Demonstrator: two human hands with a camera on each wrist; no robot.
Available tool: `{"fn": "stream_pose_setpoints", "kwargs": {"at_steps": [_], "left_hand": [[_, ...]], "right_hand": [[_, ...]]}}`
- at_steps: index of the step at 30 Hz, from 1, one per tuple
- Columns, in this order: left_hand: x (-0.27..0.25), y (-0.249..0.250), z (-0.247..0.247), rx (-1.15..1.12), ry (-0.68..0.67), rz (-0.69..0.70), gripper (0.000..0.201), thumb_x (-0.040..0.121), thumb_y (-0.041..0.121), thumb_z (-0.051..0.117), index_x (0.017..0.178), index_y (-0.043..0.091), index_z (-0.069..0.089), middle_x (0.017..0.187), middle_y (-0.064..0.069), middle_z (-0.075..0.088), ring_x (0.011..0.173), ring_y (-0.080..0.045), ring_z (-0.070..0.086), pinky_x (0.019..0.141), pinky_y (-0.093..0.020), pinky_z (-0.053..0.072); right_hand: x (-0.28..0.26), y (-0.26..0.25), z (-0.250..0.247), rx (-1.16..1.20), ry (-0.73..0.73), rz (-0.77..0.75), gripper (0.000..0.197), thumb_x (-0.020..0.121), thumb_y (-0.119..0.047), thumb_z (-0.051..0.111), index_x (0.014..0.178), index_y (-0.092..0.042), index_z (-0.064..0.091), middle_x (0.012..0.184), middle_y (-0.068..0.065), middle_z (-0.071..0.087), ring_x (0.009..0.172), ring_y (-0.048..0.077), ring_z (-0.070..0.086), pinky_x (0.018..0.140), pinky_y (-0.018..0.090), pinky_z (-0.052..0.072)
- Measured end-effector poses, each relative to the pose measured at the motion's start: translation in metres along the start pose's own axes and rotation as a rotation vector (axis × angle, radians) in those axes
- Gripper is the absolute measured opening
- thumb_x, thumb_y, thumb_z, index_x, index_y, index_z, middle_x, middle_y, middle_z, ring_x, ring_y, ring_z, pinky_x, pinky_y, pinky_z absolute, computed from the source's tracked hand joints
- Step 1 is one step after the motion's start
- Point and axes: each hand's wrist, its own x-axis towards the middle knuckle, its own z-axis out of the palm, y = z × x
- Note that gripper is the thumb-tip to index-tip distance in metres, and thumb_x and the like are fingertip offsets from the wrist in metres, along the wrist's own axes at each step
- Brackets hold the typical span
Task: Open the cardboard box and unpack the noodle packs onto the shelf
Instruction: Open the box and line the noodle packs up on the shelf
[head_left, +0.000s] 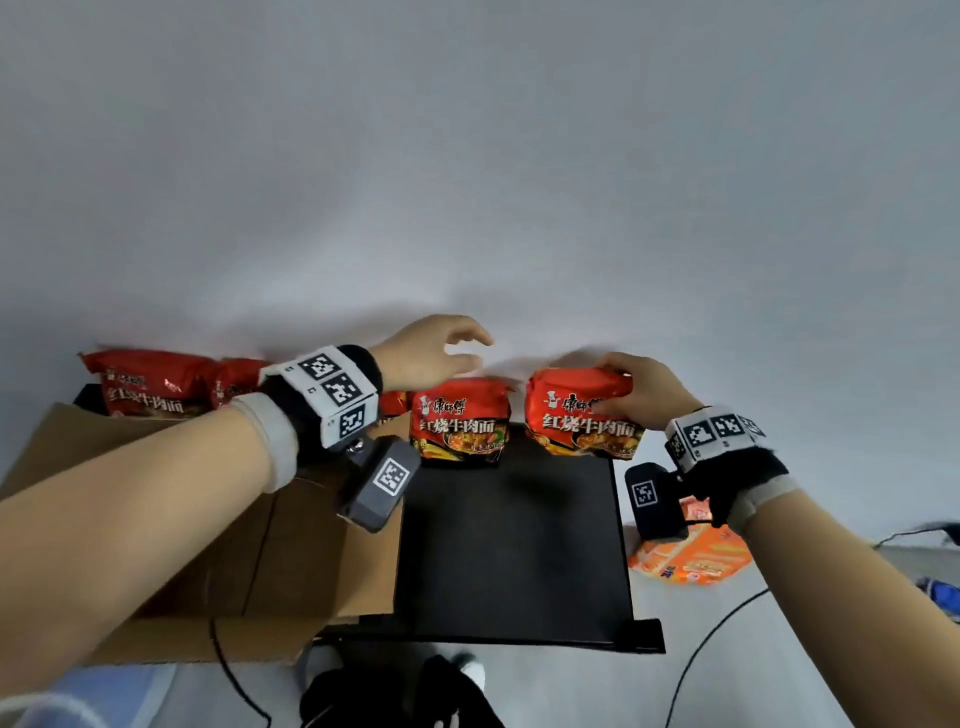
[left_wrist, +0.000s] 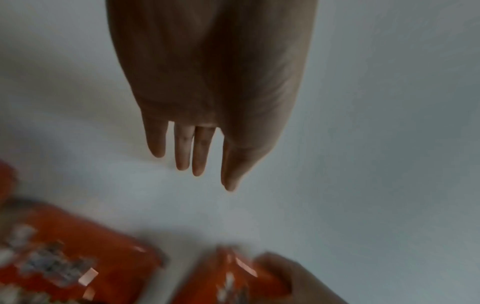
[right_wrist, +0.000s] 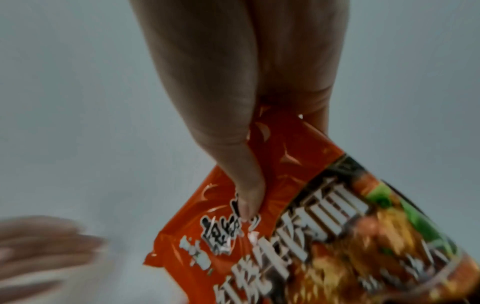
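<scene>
Brown corrugated cardboard fills the lower left: the cardboard box (head_left: 218, 525) sits flaps open beside the black shelf (head_left: 511, 551), close enough, I'd say, to keep each carry short. Along the shelf's far edge, against the pale wall (head_left: 467, 156), red noodle packs stand upright with printed fronts facing out: two at the left (head_left: 148, 387) behind the box, one in the middle (head_left: 460, 421), presumably leaning on the wall so they don't topple.

And here comes another: the right hand (head_left: 647, 392) has the rightmost noodle pack (head_left: 584, 413) by its top corner, setting it just beside the middle one. The left hand (head_left: 434, 348) hovers above the middle pack, grip spread and holding nothing.

The right wrist view settles what the head view leaves vague: the thumb (right_wrist: 248, 197) presses the pack's front (right_wrist: 311, 226) while the fingers go behind the crinkled top seal, a pinch rather than a full wrap, and the pack hangs tilted. The left wrist view shows the left hand's fingers (left_wrist: 184, 148) straight and apart, clear of everything, with two packs blurred below.

Only the head view catches the orange wrapper (head_left: 691, 558) on the floor to the right of the shelf, and the cables (head_left: 711, 639) trailing there.
</scene>
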Motion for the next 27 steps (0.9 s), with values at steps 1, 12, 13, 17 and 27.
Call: {"fn": "stream_pose_setpoints", "kwargs": {"at_steps": [1,12,13,17,27], "left_hand": [[-0.003,-0.014,-0.011,0.004,0.049,-0.039,0.028,0.093,0.013,0.052,0.120,0.014,0.059,0.135,-0.003,0.054,0.130,-0.016,0.046,0.098,-0.020,0.030],[-0.041,-0.121,-0.044,-0.015,0.224,-0.395,0.025,0.095,0.008,0.045,0.110,0.009,0.064,0.131,-0.010,0.058,0.126,-0.023,0.049,0.105,-0.032,0.034],[-0.041,-0.124,-0.044,-0.024,0.227,-0.396,0.024,0.095,0.007,0.046,0.108,0.010,0.065,0.130,-0.010,0.058,0.125,-0.023,0.050,0.105,-0.033,0.034],[-0.038,-0.132,-0.042,-0.027,0.234,-0.410,0.021,0.094,0.008,0.048,0.106,0.012,0.065,0.128,-0.010,0.059,0.123,-0.024,0.051,0.101,-0.031,0.036],[-0.037,-0.139,-0.040,-0.028,0.253,-0.396,0.016,0.092,0.009,0.051,0.102,0.016,0.063,0.124,-0.012,0.061,0.118,-0.025,0.055,0.100,-0.035,0.043]], "right_hand": [[0.007,0.006,0.007,-0.009,-0.007,0.029,0.053,0.070,-0.010,0.077,0.119,-0.017,0.058,0.111,0.006,0.065,0.094,0.019,0.057,0.087,0.032,0.048],[0.046,0.023,0.062,0.011,-0.086,0.094,0.054,0.071,-0.007,0.075,0.122,-0.012,0.058,0.122,0.009,0.061,0.111,0.028,0.059,0.095,0.036,0.047],[0.048,0.025,0.063,-0.004,-0.082,0.096,0.054,0.071,-0.009,0.075,0.122,-0.013,0.058,0.123,0.009,0.061,0.110,0.027,0.059,0.096,0.036,0.047],[0.047,0.023,0.068,-0.227,0.043,0.101,0.049,0.071,-0.027,0.073,0.118,-0.025,0.061,0.119,-0.002,0.065,0.109,0.022,0.059,0.090,0.035,0.050],[0.031,0.021,0.072,-0.347,0.275,0.227,0.057,0.071,-0.036,0.076,0.118,-0.011,0.054,0.117,0.009,0.059,0.108,0.029,0.054,0.085,0.039,0.048]]}}
